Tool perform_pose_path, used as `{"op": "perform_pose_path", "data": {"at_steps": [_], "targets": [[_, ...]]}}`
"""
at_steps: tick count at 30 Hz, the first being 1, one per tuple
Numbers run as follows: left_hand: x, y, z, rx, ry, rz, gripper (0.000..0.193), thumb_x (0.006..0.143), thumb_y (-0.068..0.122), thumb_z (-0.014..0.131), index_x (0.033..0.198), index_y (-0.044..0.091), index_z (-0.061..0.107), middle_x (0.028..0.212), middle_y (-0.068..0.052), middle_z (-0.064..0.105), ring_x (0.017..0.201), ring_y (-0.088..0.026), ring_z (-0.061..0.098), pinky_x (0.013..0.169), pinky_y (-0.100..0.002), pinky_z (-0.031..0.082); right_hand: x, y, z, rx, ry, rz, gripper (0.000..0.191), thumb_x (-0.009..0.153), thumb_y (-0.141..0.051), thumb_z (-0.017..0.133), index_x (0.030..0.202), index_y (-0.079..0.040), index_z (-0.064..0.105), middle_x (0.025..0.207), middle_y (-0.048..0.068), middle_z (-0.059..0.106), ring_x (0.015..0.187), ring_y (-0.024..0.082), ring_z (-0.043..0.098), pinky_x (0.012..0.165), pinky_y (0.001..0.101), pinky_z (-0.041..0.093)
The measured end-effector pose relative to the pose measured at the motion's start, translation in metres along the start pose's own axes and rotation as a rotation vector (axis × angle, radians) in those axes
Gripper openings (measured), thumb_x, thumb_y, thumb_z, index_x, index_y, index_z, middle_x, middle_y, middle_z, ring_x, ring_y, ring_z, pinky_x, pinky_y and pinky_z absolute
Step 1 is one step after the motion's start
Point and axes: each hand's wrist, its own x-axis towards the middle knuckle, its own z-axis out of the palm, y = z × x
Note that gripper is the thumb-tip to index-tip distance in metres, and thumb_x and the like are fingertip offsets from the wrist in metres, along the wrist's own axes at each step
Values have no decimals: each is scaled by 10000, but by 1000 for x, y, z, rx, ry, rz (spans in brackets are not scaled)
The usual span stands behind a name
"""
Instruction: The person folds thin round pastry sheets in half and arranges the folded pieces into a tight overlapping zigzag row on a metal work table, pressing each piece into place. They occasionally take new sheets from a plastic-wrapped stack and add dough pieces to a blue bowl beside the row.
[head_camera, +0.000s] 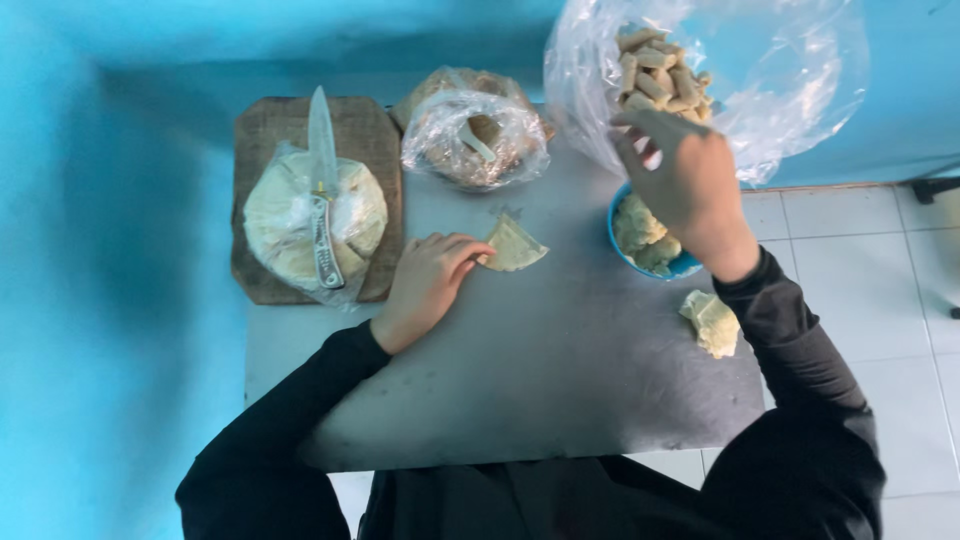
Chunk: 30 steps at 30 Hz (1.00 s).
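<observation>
Left hand (428, 285) flat on worktop (540, 370), fingers (470, 252) spread, touching folded wrapper (514, 245). Right hand (685, 180) at clear bag (800, 80), fingers curled; grip unclear.

L hand (428, 283) flat, fingers fwd; R hand (682, 182) raised, fingers curled.

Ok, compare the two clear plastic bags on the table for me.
The small bag is bunched shut and sits on the table untouched; the big bag gapes open with the right hand reaching at its mouth. The small bag's brownish contents are hard to make out; the big bag holds pale rolled pieces. Both are clear, crinkled plastic.
</observation>
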Motion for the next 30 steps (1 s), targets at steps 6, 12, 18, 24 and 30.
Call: {"op": "perform_pose_path", "data": {"at_steps": [6, 12, 18, 24, 30], "targets": [[-16, -106, -24, -85, 75, 15, 256, 921, 63, 675, 1164, 143, 693, 1132, -12, 708, 997, -257, 644, 818, -419, 449, 74, -59, 168, -228, -145, -131, 276, 1069, -322, 633, 1261, -124, 648, 904, 151, 728, 690, 344, 697, 562, 449, 530], [-25, -151, -53, -61, 141, 93, 278, 922, 49, 675, 1187, 130, 668, 1110, -45, 659, 983, -283, 632, 833, -424, 473, 137, -106, 242, -194, -341, -87, 352, 1063, -319, 586, 1365, -140, 562, 699, 154, 697, 587, 370, 680, 505, 481, 531], [-26, -209, -104, -114, 151, 102, 203, 954, 56, 663, 1145, 123, 643, 1083, -38, 655, 970, -275, 633, 844, -418, 484, 211, -144, 281, -112, -304, -151, 258, 1021, -275, 637, 1250, -159, 665, 745, 153, 692, 627, 369, 683, 566, 469, 555], [-64, -247, -173, -148, 168, 96, 193, 972, 54, 652, 1158, 103, 632, 1081, -37, 674, 947, -265, 642, 846, -414, 490, 233, -210, 300, -248, -97, -363, 438, 934, -31, 637, 1372, -44, 619, 1015, 150, 706, 773, 353, 713, 634, 432, 569], [-45, -268, -256, -123, 160, 67, 214, 947, 47, 661, 1151, 110, 650, 1079, -28, 689, 940, -255, 647, 848, -408, 493, 302, -253, 298, -146, -225, -244, 309, 973, -89, 683, 1281, -62, 704, 857, 176, 710, 660, 367, 689, 575, 435, 545]]}}
